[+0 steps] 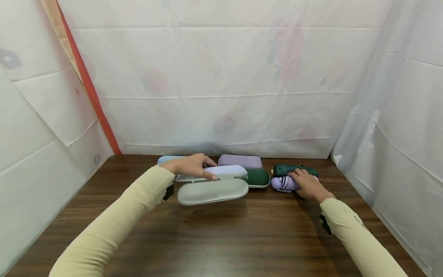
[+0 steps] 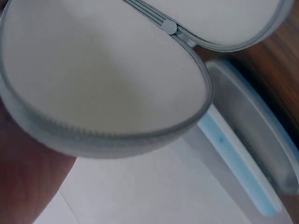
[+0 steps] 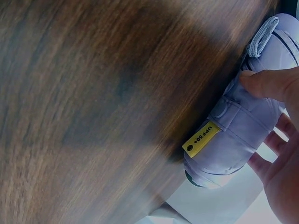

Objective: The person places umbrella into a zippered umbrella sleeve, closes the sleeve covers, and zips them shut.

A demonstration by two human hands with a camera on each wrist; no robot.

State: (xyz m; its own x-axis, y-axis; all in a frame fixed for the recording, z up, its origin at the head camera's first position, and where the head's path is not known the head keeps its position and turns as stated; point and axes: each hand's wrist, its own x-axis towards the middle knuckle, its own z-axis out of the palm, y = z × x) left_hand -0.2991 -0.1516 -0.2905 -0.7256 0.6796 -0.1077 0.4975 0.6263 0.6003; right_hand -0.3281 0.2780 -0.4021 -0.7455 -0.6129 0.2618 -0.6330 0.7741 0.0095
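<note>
My left hand [image 1: 192, 164] grips the back half of a pale, zippered hard case [image 1: 225, 170], thumb at the near rim and fingers behind. The case is unzipped, and its other half [image 1: 212, 191] folds out towards me, showing a light lining. In the left wrist view the zipper pull [image 2: 169, 26] hangs beside the hinge, and the case's inside holds nothing visible. At the right, my right hand [image 1: 306, 186] holds a folded lavender umbrella [image 3: 238, 135] lying on the table, thumb on one side and fingers round the other. A yellow tag [image 3: 201, 139] sticks out from the umbrella.
A dark green case [image 1: 258, 177] lies right of the pale case, with a purple case [image 1: 240, 161] behind it. A light blue case [image 2: 240, 163] stands open behind my left hand. Behind the lavender umbrella lies a dark green folded umbrella [image 1: 287, 169]. White sheets [image 1: 221, 77] enclose the wooden table [image 1: 221, 238].
</note>
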